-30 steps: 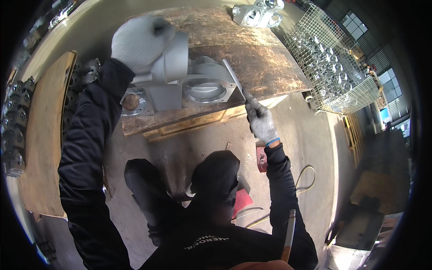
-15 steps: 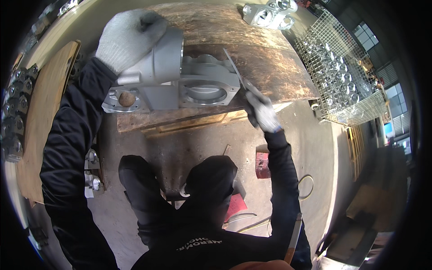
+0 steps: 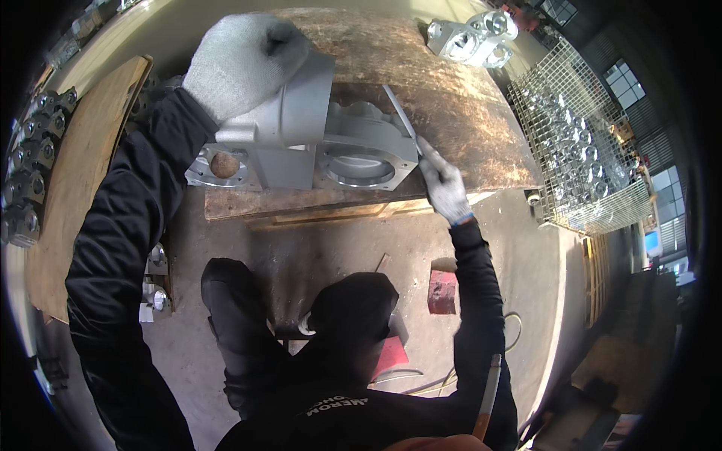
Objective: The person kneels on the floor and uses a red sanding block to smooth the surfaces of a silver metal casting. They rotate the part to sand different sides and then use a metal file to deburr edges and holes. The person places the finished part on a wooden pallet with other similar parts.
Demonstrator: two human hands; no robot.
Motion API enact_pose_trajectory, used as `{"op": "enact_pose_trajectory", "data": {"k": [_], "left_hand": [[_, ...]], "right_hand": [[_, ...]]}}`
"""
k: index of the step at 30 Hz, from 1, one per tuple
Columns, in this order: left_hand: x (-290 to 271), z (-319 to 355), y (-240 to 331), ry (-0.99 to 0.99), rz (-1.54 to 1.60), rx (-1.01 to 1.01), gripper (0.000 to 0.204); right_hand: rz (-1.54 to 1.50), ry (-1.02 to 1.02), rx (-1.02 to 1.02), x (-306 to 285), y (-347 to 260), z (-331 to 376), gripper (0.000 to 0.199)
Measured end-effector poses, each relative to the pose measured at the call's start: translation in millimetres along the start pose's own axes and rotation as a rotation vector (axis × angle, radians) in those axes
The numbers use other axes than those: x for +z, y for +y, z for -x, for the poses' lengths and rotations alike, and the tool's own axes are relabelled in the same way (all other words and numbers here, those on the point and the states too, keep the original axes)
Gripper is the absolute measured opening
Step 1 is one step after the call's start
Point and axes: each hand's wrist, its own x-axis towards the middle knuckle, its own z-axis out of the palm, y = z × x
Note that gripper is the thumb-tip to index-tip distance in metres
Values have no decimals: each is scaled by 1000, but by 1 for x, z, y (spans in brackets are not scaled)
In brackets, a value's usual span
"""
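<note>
At the far left, a row of small grey metal castings [image 3: 21,197] lies along the edge of the view, just beside a long wooden board [image 3: 83,173]. Right of the board, the left hand [image 3: 239,62], in a white knit glove, presses down on the upper flange of a large grey metal casting [image 3: 316,146]; its grip is closed over that rounded top part, fingers wrapped around the edge. The casting sits near the front edge of a worn, rust-brown surface [image 3: 459,113], tilted slightly, with two round bored openings facing up at its lower side. Below the surface, a few small metal parts [image 3: 156,278] lie on the concrete floor [image 3: 301,248] near the person's dark-clad knee. At the casting's right side, a thin flat metal file [image 3: 401,116] lies against the upper right edge of the casting. The right hand [image 3: 444,184], also gloved, has its grip clamped on the lower end of the file. Farther right at the top, two bright machined housings [image 3: 472,37] rest on the surface, well apart from the hands. A wire mesh crate [image 3: 579,143] filled with shiny parts stands beyond the right edge.
</note>
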Motion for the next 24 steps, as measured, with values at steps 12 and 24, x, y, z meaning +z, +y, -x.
{"op": "enact_pose_trajectory", "data": {"k": [12,24], "left_hand": [[2,1,-5,29,-25,56,21],[3,3,-7,67,-58,128,19]], "right_hand": [[-579,8,539,-2,-6,3,46],[-401,6,673,-12,9,-14,45]]}}
